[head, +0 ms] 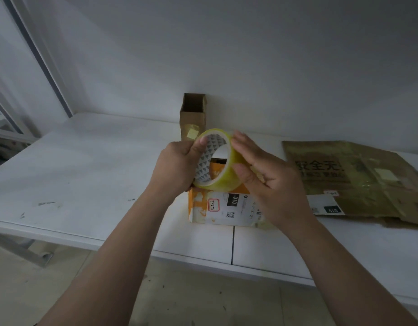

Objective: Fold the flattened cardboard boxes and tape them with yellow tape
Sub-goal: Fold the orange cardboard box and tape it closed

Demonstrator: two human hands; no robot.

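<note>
The long white table [85, 172] offers its widest bare stretch out past the left hand [177, 163]; its near edge runs close under the wrists, so work should stay inboard. To the right of the right hand [266, 177] the flattened brown printed cardboard sheets [358, 175] lie unfolded, the main work left. Directly beneath both hands stands an orange-and-white labelled carton [226, 208], erected but seemingly not taped. Beyond the hands, against the wall, a tall narrow brown cardboard box [192, 116] stands folded with a tape patch. The left hand grips the yellow tape roll [235, 170] above the carton; the right lays flat fingers on it, probably seeking the tape end.
</note>
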